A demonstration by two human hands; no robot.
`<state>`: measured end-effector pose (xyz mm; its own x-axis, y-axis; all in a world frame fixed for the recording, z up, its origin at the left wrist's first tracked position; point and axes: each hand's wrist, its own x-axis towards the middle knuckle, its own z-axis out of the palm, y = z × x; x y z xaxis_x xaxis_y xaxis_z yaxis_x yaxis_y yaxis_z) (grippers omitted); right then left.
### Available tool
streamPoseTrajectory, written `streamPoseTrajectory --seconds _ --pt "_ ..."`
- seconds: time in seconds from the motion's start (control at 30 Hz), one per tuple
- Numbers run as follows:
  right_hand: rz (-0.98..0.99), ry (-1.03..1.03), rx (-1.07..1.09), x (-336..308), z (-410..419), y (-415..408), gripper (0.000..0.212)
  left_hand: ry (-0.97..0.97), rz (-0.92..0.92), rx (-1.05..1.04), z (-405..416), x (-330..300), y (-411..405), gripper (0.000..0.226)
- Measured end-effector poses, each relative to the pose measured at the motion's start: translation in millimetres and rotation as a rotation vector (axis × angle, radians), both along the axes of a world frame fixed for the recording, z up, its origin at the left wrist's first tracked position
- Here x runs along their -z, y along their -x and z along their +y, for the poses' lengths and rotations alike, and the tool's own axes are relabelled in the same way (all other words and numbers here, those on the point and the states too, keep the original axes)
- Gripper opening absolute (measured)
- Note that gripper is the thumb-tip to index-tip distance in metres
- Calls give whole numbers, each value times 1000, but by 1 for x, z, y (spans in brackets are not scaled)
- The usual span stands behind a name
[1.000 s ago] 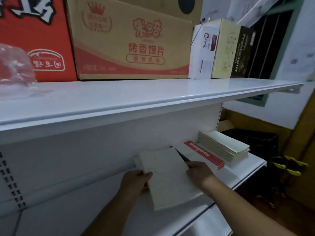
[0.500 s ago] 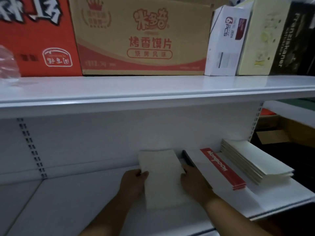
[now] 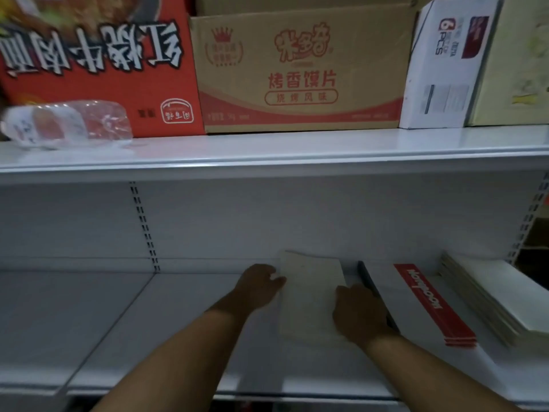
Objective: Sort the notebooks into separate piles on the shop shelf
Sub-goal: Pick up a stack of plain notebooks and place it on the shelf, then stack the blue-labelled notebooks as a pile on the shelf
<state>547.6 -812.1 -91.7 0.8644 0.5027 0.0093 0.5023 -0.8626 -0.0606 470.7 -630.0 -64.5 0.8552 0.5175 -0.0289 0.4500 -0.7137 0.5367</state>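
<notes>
Notebooks on a white shop shelf (image 3: 178, 337)

Both hands, left hand (image 3: 258, 286) and right hand (image 3: 358, 313), pinched a pale notebook (image 3: 309, 295) lying flat beside red-banded notebooks (image 3: 421, 301) and a cream stack (image 3: 490, 295); cardboard boxes (image 3: 297, 69) stood above.

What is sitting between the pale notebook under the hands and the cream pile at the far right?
In the head view, a white pile with a red Notebook band lies between the pale notebook and the cream pile.

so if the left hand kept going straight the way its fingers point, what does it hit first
Probably nothing new: the left hand points right, and its fingertips already touch the cream notebook's left edge.
</notes>
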Motion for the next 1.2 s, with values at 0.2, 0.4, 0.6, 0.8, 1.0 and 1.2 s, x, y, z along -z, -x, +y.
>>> streamPoseTrajectory --seconds 0.2,0.4,0.6,0.8,1.0,1.2 --pt "-191 1 -181 -5 25 35 91 -361 170 216 51 -21 80 66" --pt "-259 88 -533 -13 108 116 88 -451 305 157 123 -29 179 69" --pt "-32 66 -693 -29 207 229 58 -604 301 76 203 -44 292 71" --pt "-33 46 -838 -37 303 332 58 -601 278 -51 270 -47 404 69" --pt "-29 -1 -953 -36 379 399 56 -585 332 -154 338 -42 489 68" --pt "-20 -6 -1038 -17 461 424 57 -509 308 -226 401 -31 516 68"
